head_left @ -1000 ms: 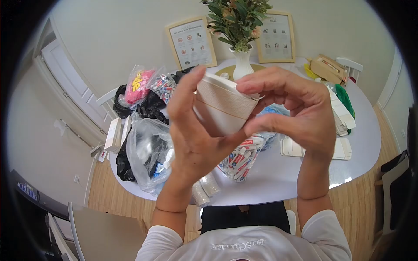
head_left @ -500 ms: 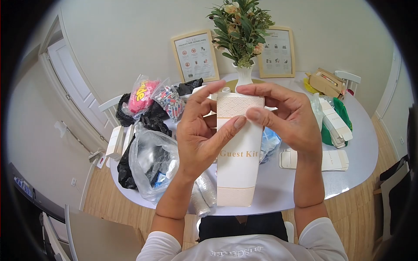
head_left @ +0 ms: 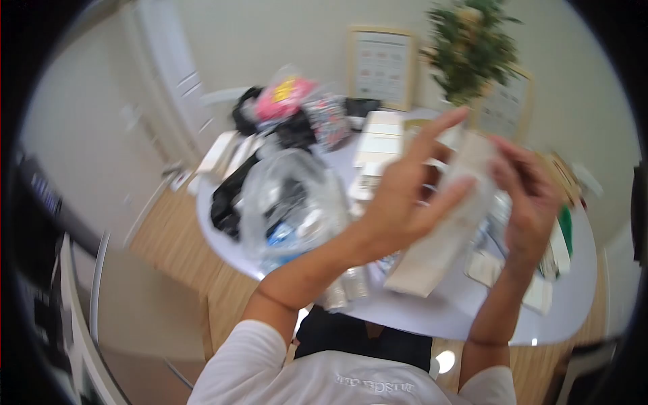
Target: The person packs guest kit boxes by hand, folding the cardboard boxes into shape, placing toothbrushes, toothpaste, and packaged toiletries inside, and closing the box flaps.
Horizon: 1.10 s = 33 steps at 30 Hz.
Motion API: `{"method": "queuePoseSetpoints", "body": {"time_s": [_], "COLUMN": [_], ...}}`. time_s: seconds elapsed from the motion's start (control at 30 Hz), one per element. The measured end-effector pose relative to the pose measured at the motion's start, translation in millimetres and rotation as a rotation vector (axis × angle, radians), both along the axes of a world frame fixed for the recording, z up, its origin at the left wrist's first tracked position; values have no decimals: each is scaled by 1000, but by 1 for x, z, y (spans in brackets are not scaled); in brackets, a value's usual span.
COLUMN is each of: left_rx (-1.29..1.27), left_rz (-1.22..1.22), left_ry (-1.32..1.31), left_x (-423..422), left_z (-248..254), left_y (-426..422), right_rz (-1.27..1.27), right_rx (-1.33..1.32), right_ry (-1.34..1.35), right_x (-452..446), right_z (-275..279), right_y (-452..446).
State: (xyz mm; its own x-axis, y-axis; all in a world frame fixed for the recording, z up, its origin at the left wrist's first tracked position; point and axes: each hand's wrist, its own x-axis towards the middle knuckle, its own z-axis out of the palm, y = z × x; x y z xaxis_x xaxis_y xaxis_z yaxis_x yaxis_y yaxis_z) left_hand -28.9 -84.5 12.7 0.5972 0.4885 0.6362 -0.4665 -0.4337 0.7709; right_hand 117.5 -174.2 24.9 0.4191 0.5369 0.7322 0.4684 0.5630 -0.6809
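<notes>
A tall white and beige box hangs tilted in front of me over the table, blurred by motion, its lower end toward the table's front edge. My left hand grips it near its upper part, with the thumb across the face and the index finger pointing up. At the box's upper right edge, my right hand has its fingers closed on it. Print on the box cannot be read now. Behind my left hand, white boxes lie in a row on the table.
On the table are a clear plastic bag, black bags, a pink package, a bag of small tubes, bubble-wrapped rolls and flat boxes. Behind stand a frame and a plant.
The view has turned left, so the table's things appear farther right. The box, first seen end-on, then upright with "Guest Kit" readable, is now tilted and blurred, still in both hands.
</notes>
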Motion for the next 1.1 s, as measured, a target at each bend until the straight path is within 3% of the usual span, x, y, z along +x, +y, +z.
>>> {"method": "queuePoseSetpoints", "body": {"time_s": [0.03, 0.1, 0.2, 0.3, 0.4, 0.43, 0.5, 0.6, 0.7, 0.8, 0.9, 1.0, 1.1], "left_rx": [71, 324, 457, 355, 214, 353, 396, 273, 267, 576, 634, 685, 671], "left_rz": [32, 165, 340, 657, 973, 1181, 1384, 1385, 1366, 1349, 1313, 1291, 1296], "left_ry": [60, 169, 63, 145, 117, 172, 400, 713, 796, 851, 1059, 910, 864], "left_x": [-11, -30, -58, -107, -155, -177, -213, -234, -228, -231, -232, -238, -228], "left_z": [1, -7, -19, -12, -2, -13, -27, -70, -114, -154, -160, -145, -97], "left_y": [-4, -5, 0, 26, 109, 163, 247, 333, 377, 417, 429, 423, 399], "right_rz": [-93, -31, 69, 162, 12, 6, 33, 48, 97, 106, 96, 42, -19], "right_rx": [62, 210, 130, 58, 40, 43, 2, -2, -23, -48, -41, -8, 15], "right_ry": [-6, 23, 18, -60, -107, -103, -85, -86, -71, -74, -63, -76, -72], "right_x": [6, 25, 20, -13, -1, 8, 22, 14, 3, -2, -1, 15, 32], "right_z": [-2, -12, -17, -3, -1, -1, -3, -3, -5, -6, -4, -3, 4], "right_y": [3, 8, 14, 13, 8, 6, 2, 4, 10, 15, 15, 15, 4]}}
